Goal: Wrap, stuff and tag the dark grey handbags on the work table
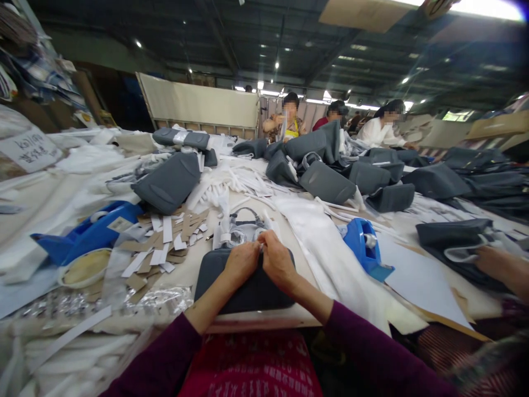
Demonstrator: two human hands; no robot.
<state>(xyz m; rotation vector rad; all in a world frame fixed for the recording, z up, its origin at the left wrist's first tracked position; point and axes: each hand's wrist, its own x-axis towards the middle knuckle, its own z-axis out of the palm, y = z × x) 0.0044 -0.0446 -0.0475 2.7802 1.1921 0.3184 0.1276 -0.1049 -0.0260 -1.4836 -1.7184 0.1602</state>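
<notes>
A dark grey handbag (248,286) lies at the table's front edge, directly before me. Its handle (246,210) points away from me, and clear or white wrapping (237,234) surrounds the handle's base. My left hand (242,260) rests over the bag's upper part with its fingers pinched together. Against it, my right hand (276,259) is closed too, the fingertips of both meeting near the handle's base. A small pale bit shows between the fingertips, too small to name.
Blue tape dispensers stand at left (93,229) and right (366,248). Cardboard and paper strips (165,242) lie beside a round tub (85,267). More grey bags (328,182) are piled behind. A co-worker's hand (500,262) holds a bag at right; other people sit across the table.
</notes>
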